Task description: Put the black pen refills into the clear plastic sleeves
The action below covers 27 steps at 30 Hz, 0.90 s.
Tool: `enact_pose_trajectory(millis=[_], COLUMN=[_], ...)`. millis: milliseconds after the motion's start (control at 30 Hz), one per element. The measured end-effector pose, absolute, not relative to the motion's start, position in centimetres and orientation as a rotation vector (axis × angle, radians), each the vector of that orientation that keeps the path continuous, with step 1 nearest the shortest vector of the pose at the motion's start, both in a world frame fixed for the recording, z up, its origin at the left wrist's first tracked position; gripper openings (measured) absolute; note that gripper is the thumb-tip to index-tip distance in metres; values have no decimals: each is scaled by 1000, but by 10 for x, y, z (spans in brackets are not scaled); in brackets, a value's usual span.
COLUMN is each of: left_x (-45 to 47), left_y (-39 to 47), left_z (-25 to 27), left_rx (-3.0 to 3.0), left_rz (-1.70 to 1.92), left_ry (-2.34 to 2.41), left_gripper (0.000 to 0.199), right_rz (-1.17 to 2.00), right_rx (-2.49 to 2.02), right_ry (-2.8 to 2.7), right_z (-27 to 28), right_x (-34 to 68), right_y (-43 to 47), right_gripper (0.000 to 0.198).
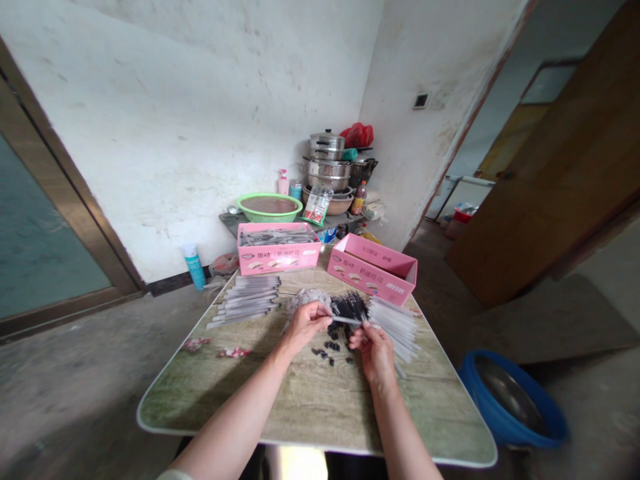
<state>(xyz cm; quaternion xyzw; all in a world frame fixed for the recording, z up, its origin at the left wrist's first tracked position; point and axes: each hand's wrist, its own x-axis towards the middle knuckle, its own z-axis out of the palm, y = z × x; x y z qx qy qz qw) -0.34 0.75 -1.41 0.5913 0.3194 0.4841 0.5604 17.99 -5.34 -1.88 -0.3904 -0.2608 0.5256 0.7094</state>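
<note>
Between my hands lies a slim greyish tube (347, 321), held roughly level above the table. My left hand (309, 325) pinches its left end, and the fingertips of my right hand (375, 350) close on its right end. Just behind it is a heap of thin black pieces (350, 305). Small black caps or blocks (332, 346) lie scattered below. A whitish, loose pile (306, 301) sits behind my left hand. Translucent tubes (395, 327) are spread beside my right hand, and more slim grey tubes (250, 298) lie in rows at the left.
At the table's (300, 413) far side stand a pink box (280, 260) full of grey tubes and another pink box (373, 270). Behind are a green basin (270, 208) and stacked steel pots (327, 167). A blue tub (515, 400) is on the floor at right.
</note>
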Motion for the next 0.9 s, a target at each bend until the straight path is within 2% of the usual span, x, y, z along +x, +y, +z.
enact_pose_trajectory(millis=[67,167,267,433,533,633,733,900], left_x=[-3,-4,-5,-4,-4,-5,-5,-4], left_y=[7,7,7,7,7,8,10,10], left_z=[-14,-15,-17,-14,-12,-14,-18,-20], left_rx=[1385,1432,1515,1457,1408,1486,1593,1502], left_rz=[1154,1141,1109,1158,1213,1206,1139,1145], left_ry=[730,839,909,782,753,897,969,838], left_gripper=[40,32,39,27,44,30,39,25], right_rz=[1162,1161,1164,1162,1158,1163,1163,1154], right_rx=[-868,-868,-876,-874,-868,-866,-880,-889], right_ry=[-581,-586,-583,-585,-582,-585,-586,-590], right_z=[-19,-19,-18,-17,-18,-18,-17,-16], right_x=[180,180,179,179,179,179,179,179], right_y=[-53,-53,-53,-54,-54,-54,-54,-54], right_gripper=[31,31,33,33,33,33,34,35])
